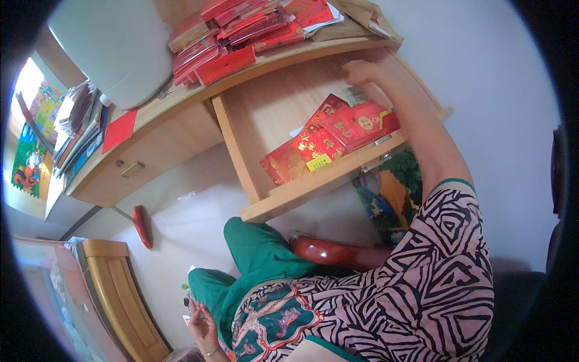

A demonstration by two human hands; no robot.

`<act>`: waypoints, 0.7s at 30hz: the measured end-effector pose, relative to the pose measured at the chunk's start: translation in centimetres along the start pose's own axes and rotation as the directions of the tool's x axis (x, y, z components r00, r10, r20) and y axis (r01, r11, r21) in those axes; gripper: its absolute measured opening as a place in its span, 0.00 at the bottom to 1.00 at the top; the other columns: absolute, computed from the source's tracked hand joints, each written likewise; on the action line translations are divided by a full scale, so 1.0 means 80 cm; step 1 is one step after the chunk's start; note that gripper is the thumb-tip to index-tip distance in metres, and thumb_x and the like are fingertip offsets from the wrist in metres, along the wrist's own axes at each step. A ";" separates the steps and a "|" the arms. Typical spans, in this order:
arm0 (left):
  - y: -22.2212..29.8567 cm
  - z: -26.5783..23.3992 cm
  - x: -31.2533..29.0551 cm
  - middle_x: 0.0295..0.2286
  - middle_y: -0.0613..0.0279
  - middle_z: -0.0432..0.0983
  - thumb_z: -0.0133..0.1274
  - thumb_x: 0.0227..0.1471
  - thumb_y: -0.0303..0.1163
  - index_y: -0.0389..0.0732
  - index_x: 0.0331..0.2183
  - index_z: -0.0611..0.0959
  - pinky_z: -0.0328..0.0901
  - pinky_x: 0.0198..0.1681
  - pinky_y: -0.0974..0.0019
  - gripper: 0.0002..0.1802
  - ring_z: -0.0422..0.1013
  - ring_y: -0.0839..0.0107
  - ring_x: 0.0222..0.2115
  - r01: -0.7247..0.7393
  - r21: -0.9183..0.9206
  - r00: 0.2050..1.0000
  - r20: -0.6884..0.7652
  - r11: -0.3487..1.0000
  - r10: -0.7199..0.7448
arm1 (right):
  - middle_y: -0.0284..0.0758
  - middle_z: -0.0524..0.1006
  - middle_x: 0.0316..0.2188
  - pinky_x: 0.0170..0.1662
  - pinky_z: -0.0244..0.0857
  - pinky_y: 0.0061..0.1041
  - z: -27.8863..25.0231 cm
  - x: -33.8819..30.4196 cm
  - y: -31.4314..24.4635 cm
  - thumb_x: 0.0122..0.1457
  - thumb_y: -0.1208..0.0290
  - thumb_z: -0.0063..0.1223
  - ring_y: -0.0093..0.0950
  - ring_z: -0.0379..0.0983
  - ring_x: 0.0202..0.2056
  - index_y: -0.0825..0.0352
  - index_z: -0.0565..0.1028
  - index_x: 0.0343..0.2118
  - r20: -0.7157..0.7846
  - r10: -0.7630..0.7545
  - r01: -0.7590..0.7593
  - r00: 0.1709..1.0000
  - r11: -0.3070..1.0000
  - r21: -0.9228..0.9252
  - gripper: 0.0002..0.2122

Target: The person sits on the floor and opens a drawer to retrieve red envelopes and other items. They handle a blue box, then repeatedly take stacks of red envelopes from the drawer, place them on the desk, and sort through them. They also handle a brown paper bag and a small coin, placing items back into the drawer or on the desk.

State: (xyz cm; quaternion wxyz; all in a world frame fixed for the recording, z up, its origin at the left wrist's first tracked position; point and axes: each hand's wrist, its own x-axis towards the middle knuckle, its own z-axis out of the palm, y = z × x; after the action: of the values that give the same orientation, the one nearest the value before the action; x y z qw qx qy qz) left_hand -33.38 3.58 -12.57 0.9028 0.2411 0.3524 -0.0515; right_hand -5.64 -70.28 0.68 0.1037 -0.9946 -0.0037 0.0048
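A wooden drawer (289,194) stands pulled out from the desk, holding several red envelopes (329,136) with gold print, spread toward its front. My right hand (362,72) reaches inside, near the back corner beyond the envelopes. Its fingers curl inward, and what they hold, if anything, is hidden. A pale greenish patch (357,95) shows just below that hand, too unclear to name. Down beside my green trousers (259,250), my left hand (203,324) rests with its palm partly turned up and its fingers loosely apart, holding nothing I can see.
Stacks of red packets (232,39) lie on the desktop above the drawer. A white appliance (114,48) stands left of them, near books and papers (81,130). A closed drawer (142,160) sits to the left. Below is a reddish-brown rounded seat edge (338,253).
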 end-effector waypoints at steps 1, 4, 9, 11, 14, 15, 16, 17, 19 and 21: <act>0.001 -0.007 0.004 0.45 0.55 0.69 0.44 0.52 0.14 0.41 0.58 0.64 0.71 0.48 0.67 0.32 0.71 0.63 0.42 0.000 -0.010 1.000 -0.010 1.000 0.000 | 0.46 0.74 0.47 0.51 0.64 0.36 0.001 -0.010 0.015 0.45 0.65 0.56 0.37 0.69 0.51 0.66 0.75 0.46 -0.052 0.033 -0.029 0.998 0.997 0.065 0.23; 0.000 -0.018 0.016 0.46 0.54 0.69 0.44 0.53 0.16 0.42 0.58 0.63 0.72 0.47 0.65 0.31 0.72 0.62 0.42 -0.017 0.003 1.000 -0.012 1.000 0.017 | 0.44 0.73 0.50 0.51 0.63 0.32 -0.013 -0.031 0.044 0.44 0.67 0.59 0.33 0.66 0.54 0.68 0.74 0.46 0.187 0.360 -0.323 0.914 0.925 -0.201 0.23; -0.013 0.008 0.023 0.46 0.55 0.69 0.44 0.52 0.15 0.42 0.59 0.63 0.71 0.47 0.67 0.32 0.71 0.63 0.41 0.057 -0.034 0.998 0.034 0.998 -0.055 | 0.43 0.77 0.42 0.47 0.66 0.33 -0.001 -0.016 0.036 0.41 0.68 0.66 0.35 0.72 0.46 0.72 0.75 0.43 0.144 0.236 -0.232 0.961 0.972 -0.044 0.24; -0.023 0.029 0.025 0.46 0.55 0.69 0.44 0.51 0.15 0.41 0.58 0.63 0.71 0.47 0.68 0.32 0.71 0.63 0.41 0.033 0.037 0.999 -0.013 0.999 -0.033 | 0.42 0.78 0.38 0.42 0.68 0.34 -0.003 -0.006 0.033 0.40 0.67 0.68 0.37 0.74 0.41 0.73 0.75 0.40 0.208 0.211 -0.191 0.955 0.975 -0.113 0.24; -0.033 0.056 0.021 0.45 0.55 0.69 0.45 0.50 0.15 0.41 0.58 0.64 0.71 0.47 0.68 0.32 0.71 0.62 0.40 0.036 0.086 0.999 -0.007 0.996 -0.035 | 0.40 0.79 0.31 0.36 0.69 0.36 -0.007 0.007 0.028 0.37 0.66 0.71 0.37 0.74 0.35 0.73 0.76 0.37 0.433 0.290 -0.287 0.853 0.955 -0.073 0.23; -0.035 0.062 0.018 0.45 0.54 0.69 0.46 0.50 0.16 0.41 0.58 0.64 0.71 0.47 0.69 0.32 0.71 0.62 0.40 0.052 0.074 0.996 0.068 0.996 -0.057 | 0.40 0.78 0.30 0.34 0.68 0.36 -0.007 0.007 0.026 0.36 0.66 0.72 0.36 0.74 0.33 0.73 0.76 0.35 0.485 0.345 -0.360 0.804 0.931 -0.066 0.23; -0.037 0.067 0.017 0.45 0.54 0.69 0.46 0.50 0.16 0.40 0.57 0.64 0.71 0.47 0.68 0.32 0.71 0.62 0.40 0.043 0.095 0.999 0.009 0.995 -0.044 | 0.39 0.78 0.28 0.33 0.68 0.36 -0.006 0.007 0.025 0.34 0.66 0.73 0.36 0.73 0.32 0.72 0.77 0.34 0.556 0.365 -0.413 0.747 0.910 -0.043 0.23; -0.040 0.071 0.017 0.45 0.53 0.69 0.46 0.50 0.16 0.40 0.57 0.64 0.71 0.47 0.68 0.31 0.71 0.62 0.40 0.048 0.096 0.999 0.021 0.994 -0.050 | 0.39 0.78 0.28 0.32 0.67 0.36 -0.004 0.005 0.024 0.33 0.66 0.73 0.35 0.73 0.31 0.71 0.77 0.33 0.502 0.391 -0.436 0.771 0.899 -0.031 0.23; -0.043 0.076 0.016 0.44 0.52 0.69 0.45 0.50 0.16 0.40 0.57 0.64 0.71 0.47 0.68 0.31 0.71 0.61 0.41 0.071 0.091 0.995 0.061 0.993 -0.076 | 0.39 0.77 0.26 0.31 0.66 0.37 0.002 -0.001 0.027 0.32 0.67 0.75 0.33 0.71 0.29 0.70 0.77 0.32 0.440 0.367 -0.431 0.819 0.901 0.052 0.22; -0.045 0.082 0.016 0.44 0.50 0.70 0.44 0.50 0.17 0.39 0.57 0.64 0.71 0.47 0.67 0.30 0.71 0.60 0.41 0.114 0.071 0.983 0.136 0.991 -0.123 | 0.39 0.77 0.26 0.31 0.66 0.37 0.010 -0.005 0.036 0.32 0.67 0.75 0.32 0.71 0.29 0.69 0.77 0.33 0.287 0.254 -0.285 0.924 0.956 0.072 0.22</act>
State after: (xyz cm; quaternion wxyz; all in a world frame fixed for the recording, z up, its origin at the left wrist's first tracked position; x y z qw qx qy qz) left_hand -29.40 -2.56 -10.68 0.9126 0.2439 0.3000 -0.1333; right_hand -6.02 -72.96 -0.70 0.1562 -0.9678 0.1191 0.1573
